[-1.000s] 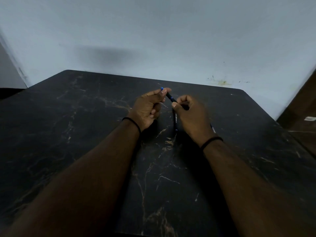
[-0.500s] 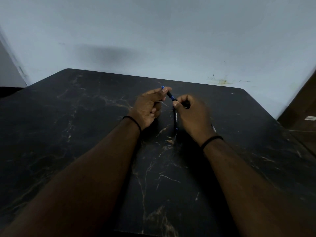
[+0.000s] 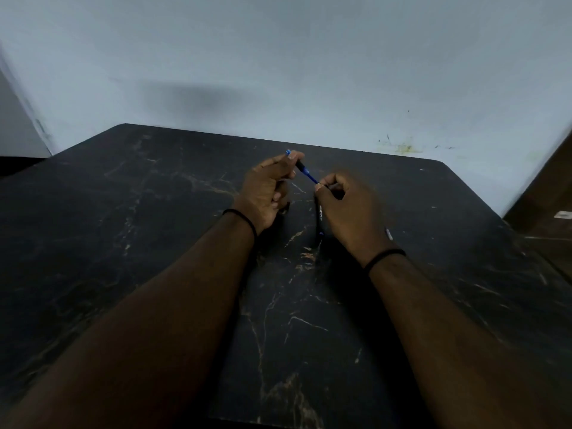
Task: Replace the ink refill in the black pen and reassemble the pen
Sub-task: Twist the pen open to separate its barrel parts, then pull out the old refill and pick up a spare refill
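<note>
Black pen's short black-and-blue section (image 3: 301, 168) pinched by left hand (image 3: 268, 193), thin blue ink refill (image 3: 312, 178) spanning to right hand (image 3: 349, 212) at 3 o'clock, which pinches it. Black pen barrel (image 3: 321, 216) on black marbled desk (image 3: 154, 243) at 6 o'clock. Judged mid-task: refill swap underway, reassembly pending.

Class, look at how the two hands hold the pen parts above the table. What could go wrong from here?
1. The thin blue refill spans the gap between the left hand and right hand; an off-line pull might bend it.
2. The black barrel lies partly under the right hand on the dark table, where it could be knocked away and hard to spot.
</note>
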